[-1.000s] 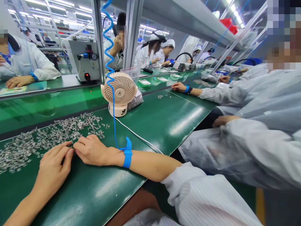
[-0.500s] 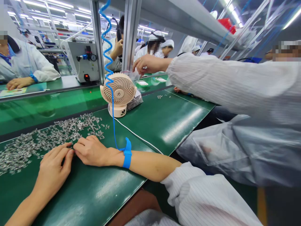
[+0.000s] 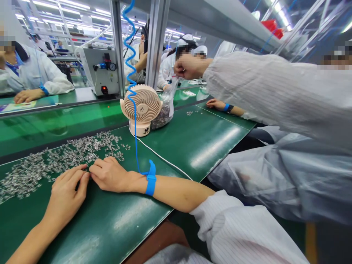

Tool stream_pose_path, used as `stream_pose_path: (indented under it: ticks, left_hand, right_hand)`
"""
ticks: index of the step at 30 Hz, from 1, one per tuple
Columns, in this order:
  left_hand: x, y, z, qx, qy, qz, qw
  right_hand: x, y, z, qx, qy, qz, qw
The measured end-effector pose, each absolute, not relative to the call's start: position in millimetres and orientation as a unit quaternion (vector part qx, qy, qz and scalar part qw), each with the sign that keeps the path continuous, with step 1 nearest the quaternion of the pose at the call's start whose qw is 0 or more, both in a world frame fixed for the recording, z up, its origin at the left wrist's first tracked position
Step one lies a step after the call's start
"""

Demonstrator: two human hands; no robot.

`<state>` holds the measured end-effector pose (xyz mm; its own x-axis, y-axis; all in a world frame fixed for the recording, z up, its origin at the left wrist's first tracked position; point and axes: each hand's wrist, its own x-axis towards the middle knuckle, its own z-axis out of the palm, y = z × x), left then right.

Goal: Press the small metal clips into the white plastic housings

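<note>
My left hand (image 3: 67, 192) is bent over the green table (image 3: 110, 227), thumb and fingertips pinched together on something too small to make out. Facing it, almost fingertip to fingertip, my right hand (image 3: 110, 176) is also closed, and what it grips is hidden by its fingers. A blue strap (image 3: 150, 183) with a coiled cord circles my right wrist. Just beyond both hands lies a wide pile of small shiny metal pieces (image 3: 55, 161).
A beige fan (image 3: 141, 106) with a white cable stands behind my right hand. Beside it a co-worker's hand (image 3: 192, 66) holds up a clear bag (image 3: 165, 112) of small pieces. Another person's hand (image 3: 217, 104) rests at the table's far right. A grey machine (image 3: 100, 71) stands behind.
The co-worker's hand has moved up and right, lifting the bag's top upright. The other hand at the far right shows more fully. My hands remain pinched together, nearly unmoved.
</note>
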<state>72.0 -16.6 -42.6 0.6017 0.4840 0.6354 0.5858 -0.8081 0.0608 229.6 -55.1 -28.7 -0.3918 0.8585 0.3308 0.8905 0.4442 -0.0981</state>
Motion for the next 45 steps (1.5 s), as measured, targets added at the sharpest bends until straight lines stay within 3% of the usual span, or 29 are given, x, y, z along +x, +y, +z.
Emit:
stream_pose_path:
  ticks: [20, 30, 39, 45]
  left_hand:
    - [73, -21, -41, -0.888, -0.349, -0.298, 0.021]
    - [74, -20, -44, -0.881, -0.351, -0.314, 0.043]
    - [75, -24, -54, -0.887, -0.421, -0.188, 0.028]
    - [77, -29, -52, -0.885, -0.417, -0.206, 0.015]
  right_hand:
    - [229, -53, -36, -0.52, -0.834, -0.051, 0.177]
    - [229, -54, -33, -0.549, -0.819, -0.022, 0.164]
    - [228, -60, -30, -0.607, -0.779, 0.008, 0.156]
    - [229, -60, -32, -0.63, -0.755, 0.016, 0.182]
